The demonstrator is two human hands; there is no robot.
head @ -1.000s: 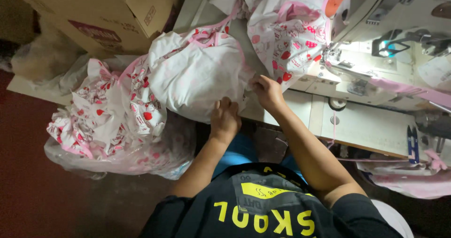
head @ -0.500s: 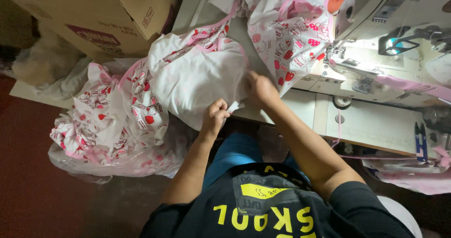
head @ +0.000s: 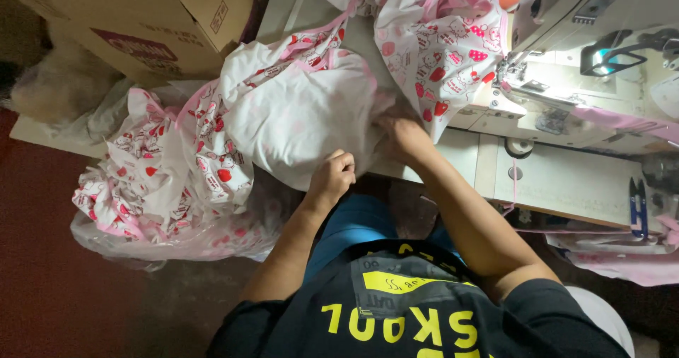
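A bundle of white cloth with pink trim and a red-and-pink print [head: 304, 114] lies on the left end of the sewing table. My left hand [head: 331, 178] is closed in a fist on the bundle's near edge. My right hand [head: 402, 135] grips the same cloth at its right side, fingers partly hidden under the folds. More of the printed cloth [head: 442, 47] hangs from the sewing machine [head: 566, 82] just right of my right hand.
A heap of the same printed pieces [head: 163, 167] spills over a clear plastic bag [head: 177, 241] on the floor at left. A cardboard box [head: 141, 19] stands behind it. Blue thread snips [head: 639, 206] lie on the table [head: 566, 185] at right.
My left hand has risen and closed on the cloth's edge. My right hand has pushed further into the folds. The view has shifted slightly.
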